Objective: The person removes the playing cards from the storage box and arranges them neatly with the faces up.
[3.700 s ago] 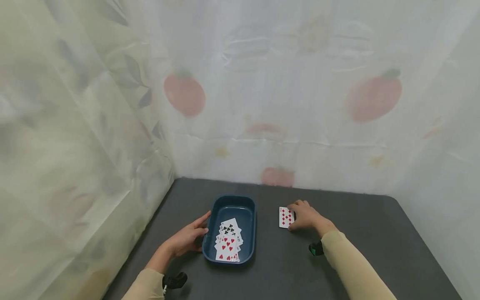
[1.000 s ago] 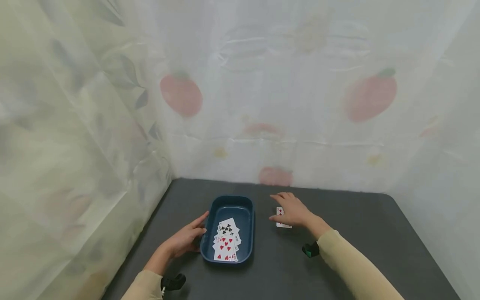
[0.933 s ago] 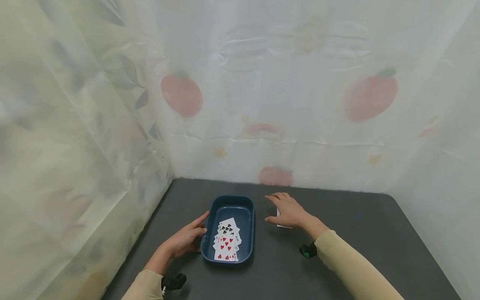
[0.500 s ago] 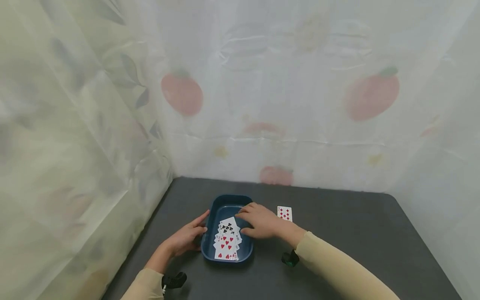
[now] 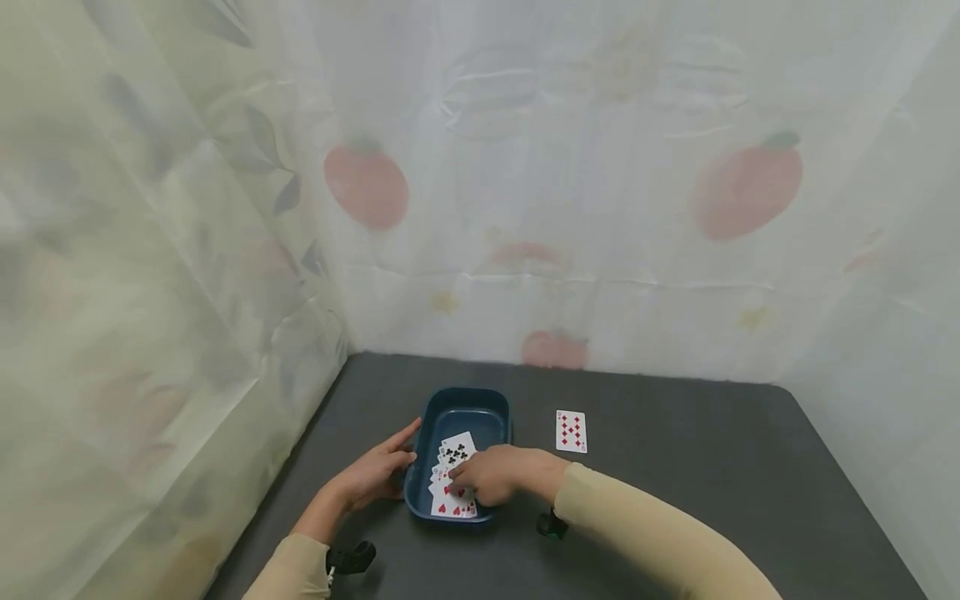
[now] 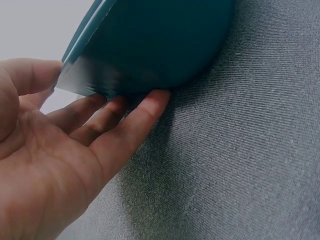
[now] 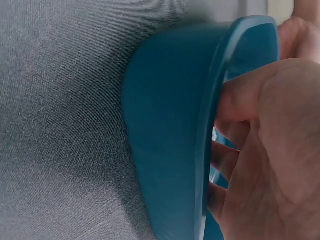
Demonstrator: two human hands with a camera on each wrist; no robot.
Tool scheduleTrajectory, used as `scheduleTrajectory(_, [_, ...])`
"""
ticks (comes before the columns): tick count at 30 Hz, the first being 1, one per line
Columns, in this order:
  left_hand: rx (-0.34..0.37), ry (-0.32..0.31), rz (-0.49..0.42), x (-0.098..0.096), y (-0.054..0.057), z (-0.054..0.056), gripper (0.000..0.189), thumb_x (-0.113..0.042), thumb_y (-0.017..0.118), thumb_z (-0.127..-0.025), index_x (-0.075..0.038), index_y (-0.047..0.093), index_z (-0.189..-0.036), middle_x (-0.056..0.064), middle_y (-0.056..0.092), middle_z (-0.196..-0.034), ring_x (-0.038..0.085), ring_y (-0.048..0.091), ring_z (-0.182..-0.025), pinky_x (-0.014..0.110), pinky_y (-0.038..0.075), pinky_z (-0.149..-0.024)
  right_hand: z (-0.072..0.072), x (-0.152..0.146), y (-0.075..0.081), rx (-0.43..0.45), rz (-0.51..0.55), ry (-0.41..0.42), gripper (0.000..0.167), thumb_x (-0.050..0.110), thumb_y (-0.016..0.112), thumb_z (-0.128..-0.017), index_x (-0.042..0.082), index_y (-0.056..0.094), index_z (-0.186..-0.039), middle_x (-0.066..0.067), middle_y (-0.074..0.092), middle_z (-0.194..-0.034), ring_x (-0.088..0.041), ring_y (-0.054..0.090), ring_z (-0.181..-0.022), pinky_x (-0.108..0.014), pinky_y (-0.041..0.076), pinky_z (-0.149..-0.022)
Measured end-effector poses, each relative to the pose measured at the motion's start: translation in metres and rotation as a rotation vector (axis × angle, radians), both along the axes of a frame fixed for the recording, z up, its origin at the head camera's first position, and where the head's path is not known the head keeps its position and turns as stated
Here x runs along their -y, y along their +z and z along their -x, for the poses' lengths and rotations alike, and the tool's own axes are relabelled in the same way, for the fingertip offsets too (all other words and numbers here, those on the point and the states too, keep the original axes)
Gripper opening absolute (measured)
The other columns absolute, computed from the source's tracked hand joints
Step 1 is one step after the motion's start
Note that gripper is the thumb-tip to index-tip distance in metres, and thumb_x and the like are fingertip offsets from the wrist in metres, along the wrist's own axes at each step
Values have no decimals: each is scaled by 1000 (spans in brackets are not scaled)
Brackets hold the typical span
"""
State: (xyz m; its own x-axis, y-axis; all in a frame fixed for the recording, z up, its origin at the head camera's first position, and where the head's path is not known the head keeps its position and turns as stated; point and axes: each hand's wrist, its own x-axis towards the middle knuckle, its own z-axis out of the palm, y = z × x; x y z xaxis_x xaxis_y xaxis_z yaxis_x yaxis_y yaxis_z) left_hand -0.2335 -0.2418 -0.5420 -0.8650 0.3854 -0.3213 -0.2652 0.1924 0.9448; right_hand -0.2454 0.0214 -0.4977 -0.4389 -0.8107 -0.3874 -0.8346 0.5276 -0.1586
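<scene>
A dark blue tray (image 5: pixel 467 410) stands on the table, holding an overlapping pile of playing cards (image 5: pixel 450 507), with hearts and clubs showing. My left hand (image 5: pixel 371 477) touches the tray's left side. In the left wrist view its fairly straight fingers (image 6: pixel 125 131) rest against the outer wall, with the thumb at the rim. My right hand (image 5: pixel 497 475) reaches over the right rim, with its fingers down on the cards. In the right wrist view the tray wall (image 7: pixel 170 125) hides those fingertips, so whether they pinch a card is unclear. A diamonds card (image 5: pixel 571 432) lies face up right of the tray.
The dark grey table (image 5: pixel 675 467) extends right of the tray. A pale curtain with strawberry prints (image 5: pixel 555 350) hangs along the back edge, and another curtain (image 5: pixel 172 333) closes the left side. Each wrist wears a black camera (image 5: pixel 351 558).
My right hand has left the diamonds card and moved left and nearer me, into the tray over the cards. The diamonds card stays on the table. My left hand keeps its place.
</scene>
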Motion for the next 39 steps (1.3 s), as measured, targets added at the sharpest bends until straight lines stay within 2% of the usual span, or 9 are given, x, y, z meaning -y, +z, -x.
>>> scheduleTrajectory(7, [6, -2, 5, -2, 2, 1, 66, -16, 45, -109, -33, 16, -166, 27, 17, -164, 42, 41, -135, 63, 51, -90, 6, 3, -4, -94, -78, 4, 50, 23, 60, -98, 32, 57, -147, 12, 46, -155, -6, 43, -140, -41, 34, -116])
scheduleTrajectory(12, [10, 1, 3, -2, 1, 0, 66, -15, 45, -109, -33, 17, -166, 27, 17, -165, 44, 40, -135, 63, 52, -89, 12, 1, -6, -118, -26, -39, 49, 25, 63, -97, 28, 59, -146, 10, 50, -153, -6, 41, -142, -45, 28, -119])
scheduleTrajectory(15, [13, 2, 2, -1, 0, 0, 66, -15, 45, -109, -33, 17, -166, 27, 15, -165, 46, 37, -137, 64, 51, -88, 14, 2, -10, -178, 38, -94, 50, 42, 69, -94, 23, 63, -140, 7, 57, -144, -13, 50, -134, -47, 33, -115])
scheduleTrajectory(19, [13, 2, 0, -1, 0, 0, 66, -15, 45, -109, -33, 17, -166, 26, 12, -166, 48, 33, -140, 66, 50, -89, 16, 6, -18, -299, 59, -167, 69, 70, 70, -83, 21, 66, -133, 4, 62, -130, -18, 56, -116, -45, 42, -107])
scheduleTrajectory(22, [12, -4, -7, 0, 0, 0, 66, -14, 44, -109, -33, 16, -166, 26, 11, -166, 48, 32, -140, 66, 50, -90, 17, 10, -26, -344, 43, -203, 80, 79, 67, -78, 20, 66, -133, 2, 62, -126, -19, 55, -110, -45, 43, -104])
scheduleTrajectory(26, [9, -9, -6, -1, 0, 0, 65, -14, 43, -110, -32, 16, -166, 26, 12, -166, 47, 33, -140, 66, 50, -90, 16, 14, -32, -347, 21, -241, 88, 83, 68, -73, 20, 66, -134, 1, 61, -128, -19, 54, -111, -45, 43, -105])
scheduleTrajectory(33, [3, 2, 11, -1, 1, -1, 65, -15, 44, -109, -32, 18, -166, 25, 12, -167, 49, 32, -140, 69, 48, -91, 14, 12, -29, -291, 26, -251, 79, 72, 77, -75, 21, 65, -134, 0, 58, -132, -20, 53, -116, -47, 43, -105])
scheduleTrajectory(39, [3, 7, 8, -1, -1, 0, 66, -14, 45, -109, -34, 18, -165, 25, 12, -167, 49, 31, -140, 68, 49, -90, 15, 10, -26, -287, 20, -265, 81, 73, 79, -72, 22, 65, -133, 2, 59, -130, -19, 51, -111, -44, 44, -102])
